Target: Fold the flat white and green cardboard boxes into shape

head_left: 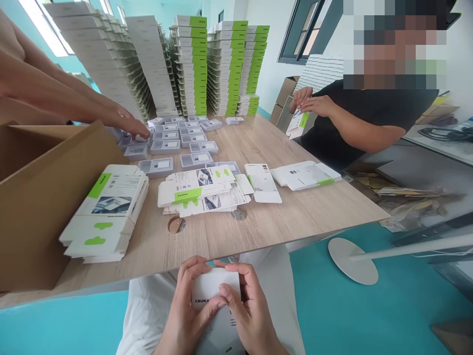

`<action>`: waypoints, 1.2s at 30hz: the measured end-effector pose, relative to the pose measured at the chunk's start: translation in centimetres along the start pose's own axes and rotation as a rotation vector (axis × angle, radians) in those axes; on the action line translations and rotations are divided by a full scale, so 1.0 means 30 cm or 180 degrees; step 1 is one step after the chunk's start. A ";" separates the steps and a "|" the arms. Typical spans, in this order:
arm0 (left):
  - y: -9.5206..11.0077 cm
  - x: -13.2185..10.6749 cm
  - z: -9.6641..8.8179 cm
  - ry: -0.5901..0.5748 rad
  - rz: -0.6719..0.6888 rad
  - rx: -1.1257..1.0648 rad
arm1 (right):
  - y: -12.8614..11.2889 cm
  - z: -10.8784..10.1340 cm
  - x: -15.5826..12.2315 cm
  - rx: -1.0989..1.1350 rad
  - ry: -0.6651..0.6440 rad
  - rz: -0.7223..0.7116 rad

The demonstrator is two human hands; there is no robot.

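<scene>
Below the table's front edge, over my lap, both my hands grip one small white box [216, 293] with dark lettering. My left hand [188, 308] wraps its left side, thumb across the front. My right hand [249, 313] closes on its right side, fingers curled over the top. Just ahead on the wooden table [295, 212] lies a pile of flat white-and-green carton blanks [201, 190], with a second stack of flat cartons [107, 212] to the left.
Several grey trays [166, 146] with white inserts cover the table's middle. Tall stacks of finished boxes [192, 64] line the far edge. A cardboard box [40, 197] stands left. Another person's arm [74, 98] reaches in from the left; a second person [354, 118] at right holds a carton.
</scene>
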State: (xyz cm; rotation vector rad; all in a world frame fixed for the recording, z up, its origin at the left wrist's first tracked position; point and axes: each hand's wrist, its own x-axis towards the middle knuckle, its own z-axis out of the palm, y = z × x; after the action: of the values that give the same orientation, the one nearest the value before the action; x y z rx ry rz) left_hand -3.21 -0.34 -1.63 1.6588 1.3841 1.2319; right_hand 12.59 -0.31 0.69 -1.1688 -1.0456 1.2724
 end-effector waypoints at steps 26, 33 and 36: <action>0.166 0.011 0.046 0.0417 -0.1388 -0.0883 | -0.060 0.019 0.022 -0.0047 0.0485 0.0567; 0.178 -0.007 0.080 0.0665 -0.1725 -0.1236 | -0.048 0.044 -0.001 0.0220 0.0635 0.0789; 0.212 0.043 0.070 0.0940 -0.1647 -0.1287 | -0.055 0.054 0.020 0.0201 0.0610 0.0463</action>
State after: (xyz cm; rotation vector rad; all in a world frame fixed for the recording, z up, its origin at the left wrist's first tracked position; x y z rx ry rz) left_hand 1.06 -0.42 3.68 0.8003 1.4881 1.3562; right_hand 11.25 0.46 2.51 -1.3091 -0.7866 1.2679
